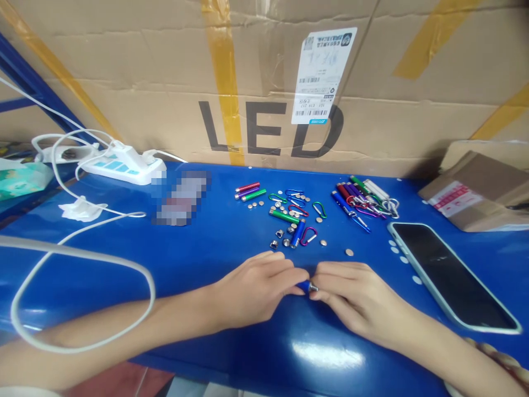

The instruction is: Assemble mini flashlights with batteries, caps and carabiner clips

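My left hand (262, 284) is closed around a small blue keychain flashlight (305, 285), and most of its tube is hidden in the fingers. My right hand (357, 289) pinches the silver end of the same flashlight between thumb and fingers. Beyond the hands lie a blue flashlight tube (298, 234), a green tube (285, 216) and a purple-red carabiner (309, 236). Small silver end parts (274, 244) and several button cells (323, 242) are scattered around them. Farther back are more tubes, among them a red tube (248, 187), and a blue carabiner (295, 194).
Assembled flashlights (357, 198) with clips lie in a pile at the right. A phone (454, 275) lies nearer, beside a small cardboard box (479, 193). On the left are a white power strip (124, 165) and a looped cable (151, 286). A large carton (165, 82) stands behind.
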A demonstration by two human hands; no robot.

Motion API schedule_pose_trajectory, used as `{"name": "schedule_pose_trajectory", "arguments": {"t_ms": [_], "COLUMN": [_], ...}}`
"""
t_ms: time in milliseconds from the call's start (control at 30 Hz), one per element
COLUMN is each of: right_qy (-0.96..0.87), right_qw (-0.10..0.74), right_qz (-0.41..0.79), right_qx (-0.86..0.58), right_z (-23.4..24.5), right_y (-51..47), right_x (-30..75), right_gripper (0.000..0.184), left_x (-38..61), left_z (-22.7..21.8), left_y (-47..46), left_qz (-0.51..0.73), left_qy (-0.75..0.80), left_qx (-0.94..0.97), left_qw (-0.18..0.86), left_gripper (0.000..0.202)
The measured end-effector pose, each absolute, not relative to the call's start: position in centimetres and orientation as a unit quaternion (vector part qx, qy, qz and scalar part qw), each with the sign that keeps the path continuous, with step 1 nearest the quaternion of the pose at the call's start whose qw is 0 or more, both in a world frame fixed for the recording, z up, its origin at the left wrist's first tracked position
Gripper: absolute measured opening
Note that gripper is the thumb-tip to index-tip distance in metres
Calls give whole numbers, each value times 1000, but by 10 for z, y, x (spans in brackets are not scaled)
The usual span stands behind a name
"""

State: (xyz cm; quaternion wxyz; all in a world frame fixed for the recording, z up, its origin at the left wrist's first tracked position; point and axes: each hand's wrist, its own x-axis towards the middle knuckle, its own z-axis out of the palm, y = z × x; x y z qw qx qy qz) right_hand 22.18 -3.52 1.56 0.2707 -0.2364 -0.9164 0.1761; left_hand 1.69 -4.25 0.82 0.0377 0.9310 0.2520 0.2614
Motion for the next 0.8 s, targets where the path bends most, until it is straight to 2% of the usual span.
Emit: {"name": "schedule_pose_trajectory", "arguments": {"t_ms": [100, 200, 300, 500, 800], "right_qy": [-875, -786, -732, -720, -787], "right_qw": [242, 173, 140, 147, 174], "right_qz": [298, 455, 515, 533, 415], "right_qx": [-295, -380, -424, -419, -422], "right_z": [18, 21, 24, 29, 22], "right_y": [-38, -42, -43, -37, -26], "right_x": [218, 213, 210, 212, 219], "right_gripper": [34, 39, 42, 47, 47], "left_x": [16, 14, 14, 18, 18], "left_z": [6, 3, 2, 10, 6], "left_y": [-41, -39, -38, -37, -36], "left_qz": [245, 220, 199, 199, 221], "left_qy": [257, 261, 265, 311, 372], "left_qx": [934, 939, 942, 921, 884], "left_qw": [41, 47, 53, 124, 178], "left_gripper": [32, 32, 33, 36, 24]}}
